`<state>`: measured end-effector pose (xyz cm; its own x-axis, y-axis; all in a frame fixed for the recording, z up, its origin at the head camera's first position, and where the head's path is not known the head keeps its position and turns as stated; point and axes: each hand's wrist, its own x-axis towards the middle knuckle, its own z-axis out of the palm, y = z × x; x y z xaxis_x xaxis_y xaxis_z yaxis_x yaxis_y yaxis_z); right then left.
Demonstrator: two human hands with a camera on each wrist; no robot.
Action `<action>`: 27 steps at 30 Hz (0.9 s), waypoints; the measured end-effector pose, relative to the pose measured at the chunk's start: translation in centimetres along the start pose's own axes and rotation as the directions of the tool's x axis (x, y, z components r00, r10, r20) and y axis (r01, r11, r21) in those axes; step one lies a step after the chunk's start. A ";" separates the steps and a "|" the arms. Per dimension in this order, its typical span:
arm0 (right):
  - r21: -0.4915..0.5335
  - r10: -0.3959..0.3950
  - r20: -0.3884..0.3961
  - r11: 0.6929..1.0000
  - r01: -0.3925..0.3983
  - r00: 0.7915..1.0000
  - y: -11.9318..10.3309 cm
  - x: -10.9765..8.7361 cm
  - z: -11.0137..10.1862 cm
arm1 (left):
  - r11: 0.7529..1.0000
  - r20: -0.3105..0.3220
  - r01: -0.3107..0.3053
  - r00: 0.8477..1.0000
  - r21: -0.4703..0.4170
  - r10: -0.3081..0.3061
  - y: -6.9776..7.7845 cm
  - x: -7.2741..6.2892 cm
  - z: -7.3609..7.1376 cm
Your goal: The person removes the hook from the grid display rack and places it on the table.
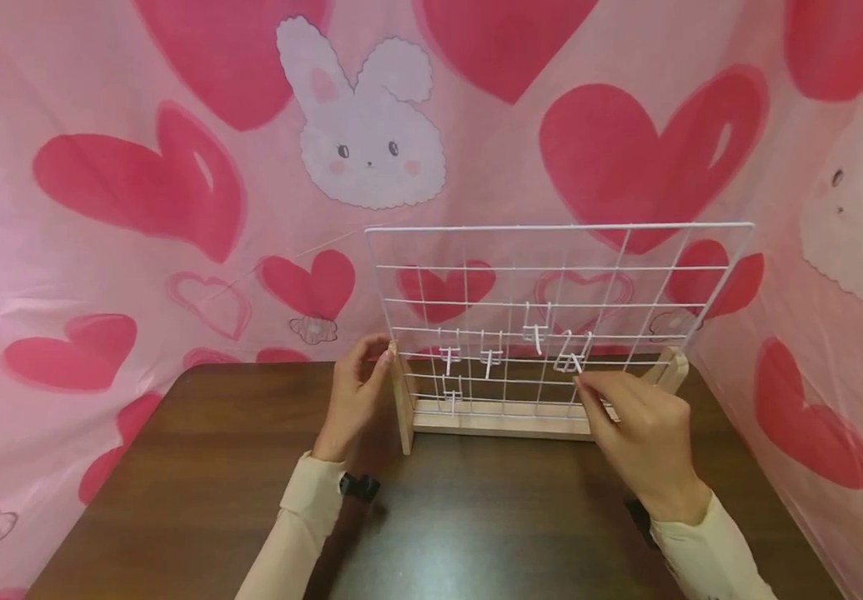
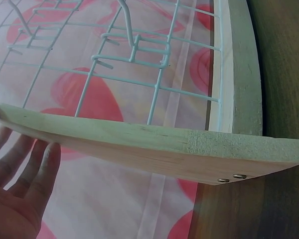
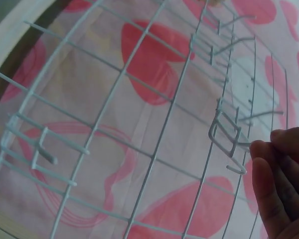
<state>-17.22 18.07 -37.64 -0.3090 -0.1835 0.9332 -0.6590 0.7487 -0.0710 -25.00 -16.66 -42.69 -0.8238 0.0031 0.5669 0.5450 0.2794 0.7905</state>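
Note:
A white wire grid rack (image 1: 566,226) stands upright in a wooden base (image 1: 502,423). My left hand (image 1: 356,396) grips the upper end of the left wooden side panel (image 1: 403,404), its fingers along the outer face in the left wrist view. My right hand (image 1: 644,433) pinches the prong of a white wire hook (image 1: 570,360) between thumb and fingertips. That hook tilts out from the grid, and in the right wrist view its square frame (image 3: 225,133) overlaps the bars. Several more hooks hang on the grid, among them one hook (image 1: 537,333) just up and left of the pinched one.
The rack stands on a dark wood table (image 1: 476,517), close to its back edge. Behind and beside the table hangs a pink cloth (image 1: 491,167) printed with hearts and rabbits. The right wooden side panel (image 1: 673,371) rises beyond my right hand.

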 end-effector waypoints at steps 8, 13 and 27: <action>0.059 -0.042 0.024 0.997 0.040 0.999 -1.1 -2.0 0.3 | 0.999 0.006 0.031 0.999 0.014 -0.031 3.9 -0.3 0.0; 0.121 -0.061 0.064 0.991 0.053 0.996 -1.6 -2.9 0.8 | 0.999 0.003 0.032 0.999 0.012 -0.032 4.0 -0.3 -0.1; 0.284 -0.057 0.169 0.959 0.007 0.984 -2.2 -4.5 3.2 | 1.000 -0.010 0.006 1.000 -0.003 -0.006 0.2 0.1 0.2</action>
<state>-16.59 15.25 -42.82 -0.3823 -0.3308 0.8628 -0.8288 0.5357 -0.1618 -25.04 -16.43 -42.51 -0.8255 -0.0078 0.5643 0.5405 0.2766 0.7946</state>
